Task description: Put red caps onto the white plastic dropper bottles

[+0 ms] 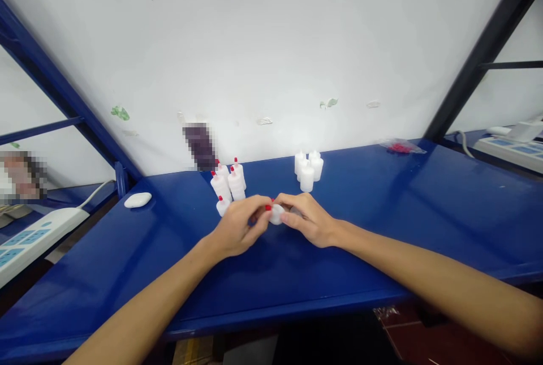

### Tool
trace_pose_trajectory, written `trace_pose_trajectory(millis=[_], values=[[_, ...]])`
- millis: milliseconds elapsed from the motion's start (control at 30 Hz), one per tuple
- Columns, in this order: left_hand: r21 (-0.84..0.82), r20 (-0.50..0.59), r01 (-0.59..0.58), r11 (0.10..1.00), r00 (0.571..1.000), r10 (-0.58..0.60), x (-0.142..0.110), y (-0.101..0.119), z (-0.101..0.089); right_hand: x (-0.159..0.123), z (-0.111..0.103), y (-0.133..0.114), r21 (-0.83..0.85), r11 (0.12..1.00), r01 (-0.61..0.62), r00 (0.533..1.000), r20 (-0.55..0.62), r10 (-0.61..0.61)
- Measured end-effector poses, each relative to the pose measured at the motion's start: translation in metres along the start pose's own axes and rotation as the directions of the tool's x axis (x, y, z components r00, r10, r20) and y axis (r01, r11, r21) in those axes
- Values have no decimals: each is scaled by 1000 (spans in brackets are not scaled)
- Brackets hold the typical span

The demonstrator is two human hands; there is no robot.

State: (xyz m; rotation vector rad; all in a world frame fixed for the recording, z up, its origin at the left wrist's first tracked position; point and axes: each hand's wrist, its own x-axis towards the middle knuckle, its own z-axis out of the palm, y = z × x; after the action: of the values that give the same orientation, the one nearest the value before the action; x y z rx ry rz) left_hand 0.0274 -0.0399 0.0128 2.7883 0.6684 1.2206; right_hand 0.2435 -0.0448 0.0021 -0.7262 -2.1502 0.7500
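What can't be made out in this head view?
Head: held white bottle, mostly hidden by left hand and right hand.
Head: rear uncapped bottles, partly behind front one.
Head: left power strip, cut by left edge.
Head: individual red pieces in bag, too small.

Bright, diffuse light fills the white wall [271,42], and soft shadows cross the blue tabletop [382,201].

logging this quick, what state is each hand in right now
Left hand: closed, fingertips on a small red cap.
Right hand: closed, holding a white plastic bottle.
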Motion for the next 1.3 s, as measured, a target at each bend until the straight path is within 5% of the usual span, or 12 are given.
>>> trace_pose_trajectory(millis=[67, 133, 267, 367, 533, 767, 900, 1033, 1167, 1300], values=[[162, -96, -45, 986, 993, 61, 0, -13, -19, 1, -2, 0, -16, 998, -53, 999, -14, 52], [308, -74, -54, 950, 994, 80, -1, -27, -44, 2, -3, 0, -49, 994, -93, 996, -14, 92], [478, 91, 152, 865, 971, -220, -4, -49, -82, 4, -3, 0, -86, 991, -100, 995, -23, 98], [506, 159, 198, 840, 935, -317, -6, -54, -91, 4, -2, 0, -40, 993, -111, 994, -15, 111], [527, 190, 198, 826, 920, -342, -5, -53, -86, 3, -1, -1, -27, 984, -175, 984, -45, 173], [553, 177, 190, 811, 924, -338, -5, -50, -88, 3, -1, 2, -105, 988, -117, 991, -83, 109], [523, 20, 118, 844, 989, -150, -4, -42, -83, 4, -2, 2, -28, 996, -81, 975, -210, 74], [441, -56, -61, 895, 994, 95, 0, -26, -60, 3, -8, 3, -15, 998, -59, 918, -394, 48], [312, 51, -188, 931, 982, 182, 3, -9, -28, 1, -19, 3, -141, 990, 7, 861, -502, -78], [222, 238, -148, 964, 967, 93, 4, -3, -15, 3, -40, 8, -237, 970, 58, 814, -551, -184]])
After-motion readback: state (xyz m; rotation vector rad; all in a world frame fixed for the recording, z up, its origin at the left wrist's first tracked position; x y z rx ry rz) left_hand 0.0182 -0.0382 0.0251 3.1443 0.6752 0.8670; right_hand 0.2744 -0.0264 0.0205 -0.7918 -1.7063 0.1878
